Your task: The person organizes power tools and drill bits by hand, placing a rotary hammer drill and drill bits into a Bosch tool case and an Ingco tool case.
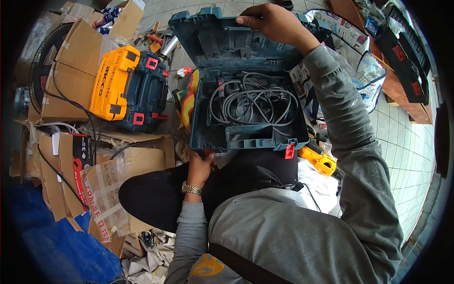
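A dark teal tool case (pixel 195 118) rests open on my lap, its lid (pixel 227 38) tilted up and away from me. Inside lies a coiled grey power cord (pixel 255 102), partly over a dark tool that I cannot make out. My right hand (pixel 279 23) grips the top edge of the lid, thumb on the inner side. Down at the case's front left corner, my left hand (pixel 199 169) holds the lower edge beside a red latch; some of its fingers are hidden beneath. Another red latch (pixel 289 151) hangs loose at the front right.
To the left stand a yellow case (pixel 111 85) and a dark blue case (pixel 146 92) with red latches. Cardboard boxes (pixel 113 189) and a fan (pixel 45 66) crowd that side. A yellow tool (pixel 319 161) and a patterned bag (pixel 369 75) are at right.
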Motion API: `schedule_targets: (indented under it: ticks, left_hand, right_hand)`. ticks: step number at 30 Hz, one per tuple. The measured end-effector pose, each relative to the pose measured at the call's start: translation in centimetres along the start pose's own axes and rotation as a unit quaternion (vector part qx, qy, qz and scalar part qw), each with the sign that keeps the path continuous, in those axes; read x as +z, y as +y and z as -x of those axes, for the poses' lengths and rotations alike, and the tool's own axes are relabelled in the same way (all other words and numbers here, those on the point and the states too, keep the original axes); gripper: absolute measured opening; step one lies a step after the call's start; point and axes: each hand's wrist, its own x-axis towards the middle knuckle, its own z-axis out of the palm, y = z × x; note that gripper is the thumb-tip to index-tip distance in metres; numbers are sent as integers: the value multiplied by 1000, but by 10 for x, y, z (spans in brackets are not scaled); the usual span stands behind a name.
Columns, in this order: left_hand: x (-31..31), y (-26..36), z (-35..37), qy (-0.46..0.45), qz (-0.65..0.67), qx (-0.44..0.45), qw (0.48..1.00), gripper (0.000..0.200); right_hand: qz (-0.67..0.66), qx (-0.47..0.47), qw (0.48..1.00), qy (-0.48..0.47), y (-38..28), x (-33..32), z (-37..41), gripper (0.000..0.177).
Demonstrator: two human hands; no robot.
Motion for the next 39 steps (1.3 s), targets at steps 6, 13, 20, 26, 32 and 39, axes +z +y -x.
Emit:
schedule_targets:
  ticks: [6, 13, 20, 26, 32, 39]
  left_hand:
    - [0, 10, 3, -25, -4, -39, 999, 42]
    - [-2, 1, -2, -23, -21, -58, 998, 37]
    - [-1, 23, -1, -21, -102, -83, 991, 39]
    - [-1, 37, -4, -35, -154, -139, 978, 49]
    - [-5, -1, -6, -32, -147, -106, 983, 33]
    - [-7, -1, -7, -45, -102, -186, 976, 32]
  right_hand:
    - [17, -24, 999, -15, 14, -1, -10, 47]
    - [18, -79, 997, 15, 16, -8, -18, 43]
    - [54, -34, 998, 27, 27, -3, -35, 41]
    - [53, -46, 997, 43, 43, -1, -57, 40]
    - [73, -20, 997, 32, 52, -2, -77, 43]
    - [61, -22, 997, 41, 66, 0, -92, 45]
